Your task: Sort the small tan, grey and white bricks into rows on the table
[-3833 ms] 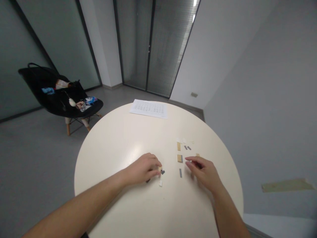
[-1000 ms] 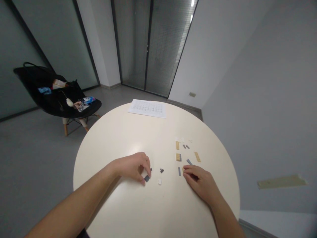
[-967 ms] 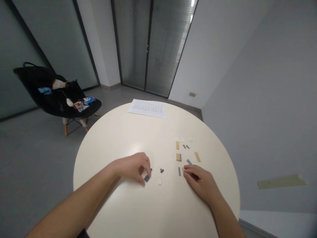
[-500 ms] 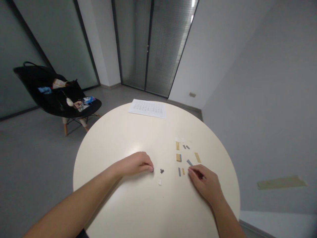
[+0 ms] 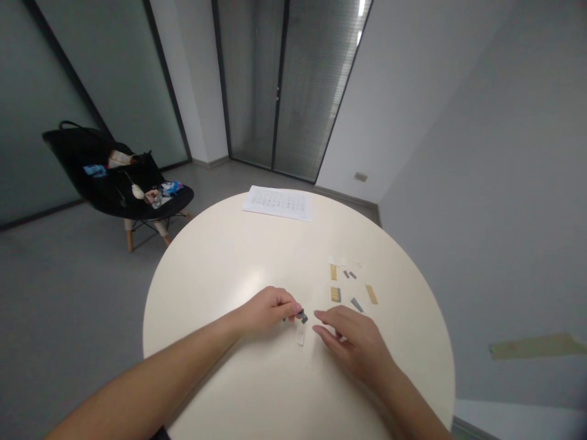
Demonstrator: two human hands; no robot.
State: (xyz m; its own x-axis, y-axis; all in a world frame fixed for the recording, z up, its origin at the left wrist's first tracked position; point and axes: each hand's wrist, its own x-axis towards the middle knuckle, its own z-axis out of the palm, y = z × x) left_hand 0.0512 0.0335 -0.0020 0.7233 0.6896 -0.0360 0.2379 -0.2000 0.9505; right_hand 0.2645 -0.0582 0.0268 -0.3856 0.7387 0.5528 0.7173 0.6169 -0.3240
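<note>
My left hand (image 5: pixel 274 307) is pinched shut on a small dark grey building-brick piece (image 5: pixel 303 317) just above the table. Its exact shape is too small to tell. My right hand (image 5: pixel 347 337) is open beside it, with thumb and forefinger apart, pointing at the piece but not touching it. A small white piece (image 5: pixel 301 337) lies on the table just below the dark grey one. Behind my right hand lie a tan block with a grey edge (image 5: pixel 335 294) and a flat grey strip (image 5: pixel 356 305).
Farther back on the round table (image 5: pixel 206 256) are a tan plate (image 5: pixel 333 272), another tan strip (image 5: pixel 372 294), two small dark grey pieces (image 5: pixel 349 275) and some white bits. A printed sheet (image 5: pixel 277 203) lies at the far edge. A black chair (image 5: pixel 123 183) with belongings stands to the left.
My left hand has moved right to the dark grey piece, which lay on the table before. My right hand has come left, away from the tan and grey strips, and its fingers have parted.
</note>
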